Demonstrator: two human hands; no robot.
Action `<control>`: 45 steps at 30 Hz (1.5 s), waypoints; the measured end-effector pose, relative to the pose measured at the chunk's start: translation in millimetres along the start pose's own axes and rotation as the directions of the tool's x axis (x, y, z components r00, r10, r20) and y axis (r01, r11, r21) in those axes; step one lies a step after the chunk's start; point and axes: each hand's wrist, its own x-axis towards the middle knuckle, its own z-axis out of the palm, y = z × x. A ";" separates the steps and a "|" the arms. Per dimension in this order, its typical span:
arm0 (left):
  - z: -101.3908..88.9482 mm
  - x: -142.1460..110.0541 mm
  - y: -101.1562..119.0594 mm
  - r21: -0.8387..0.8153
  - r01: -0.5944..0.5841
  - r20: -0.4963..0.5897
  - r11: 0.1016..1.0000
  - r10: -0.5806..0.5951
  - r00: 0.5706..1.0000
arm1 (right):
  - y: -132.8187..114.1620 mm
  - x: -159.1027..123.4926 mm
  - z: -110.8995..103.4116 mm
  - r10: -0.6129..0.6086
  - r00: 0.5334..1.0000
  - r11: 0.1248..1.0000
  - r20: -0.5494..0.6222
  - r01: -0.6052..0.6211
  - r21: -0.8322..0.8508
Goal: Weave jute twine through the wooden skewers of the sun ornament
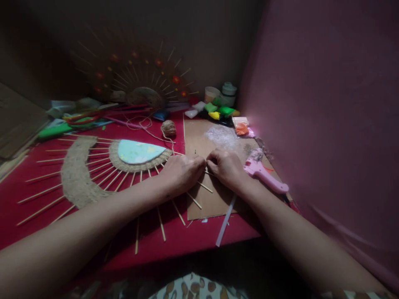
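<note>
Left hand (pixel 182 171): pinching thin wooden skewer (pixel 204 186) near the brown cardboard sheet's (pixel 199 141) left edge.
Right hand (pixel 227 167): closed on the same skewer.
Tip: keep skewer flat, spacing even.

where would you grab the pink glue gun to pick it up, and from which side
Take the pink glue gun by its long handle, the bare part pointing toward the near right. It lies flat on the cardboard sheet, so come down from above on the right. The right hand sits just left of its nozzle end, so that end looks crowded.
</note>
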 end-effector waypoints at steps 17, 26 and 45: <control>-6.1 -1.2 2.6 -0.033 0.006 0.061 0.999 -0.004 0.998 | 3.5 1.0 1.5 -0.022 0.999 0.995 -0.029 0.025 0.099; -7.4 -3.2 1.5 -0.045 -0.012 0.048 0.999 0.014 0.999 | 8.6 -2.0 -3.8 -0.001 0.995 0.976 -0.098 0.023 0.217; -2.9 -1.3 -0.3 -0.054 -0.044 0.007 0.998 0.044 0.999 | 4.3 3.1 2.7 0.007 0.999 0.998 -0.035 -0.004 0.059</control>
